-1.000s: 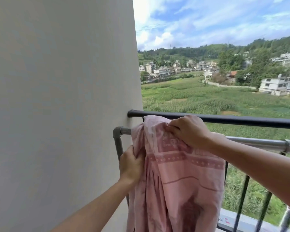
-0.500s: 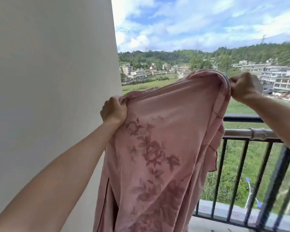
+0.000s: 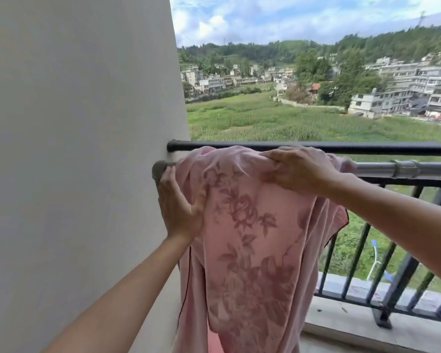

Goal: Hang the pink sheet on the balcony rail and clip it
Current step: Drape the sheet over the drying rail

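1. Faces a plain wall [image 3: 74, 149] at far left.
2. Presses the left hand [image 3: 178, 207] flat, fingers straight, against the pink sheet [image 3: 252, 238] at its left edge.
3. Has the sheet bunched over the grey balcony rail [image 3: 382, 169], just beside the wall.
4. Grasps the sheet atop the rail with the right hand [image 3: 298, 169].
5. Seems mid-hanging; next calls for spreading it rightward, then clipping; shows no clip.
6. Overlooks black bars [image 3: 357, 258], a concrete ledge [image 3: 354, 324], fields [image 3: 265, 123].

The pink sheet [image 3: 252, 225], printed with darker rose-coloured flowers and leaves, hangs bunched and creased over the grey metal rail [image 3: 405, 169] close to the wall [image 3: 74, 149]. Its top fold rises against the lower edge of the black top rail [image 3: 367, 149]. The near side falls in long folds well below both rails, with a dark-trimmed edge showing at the right.
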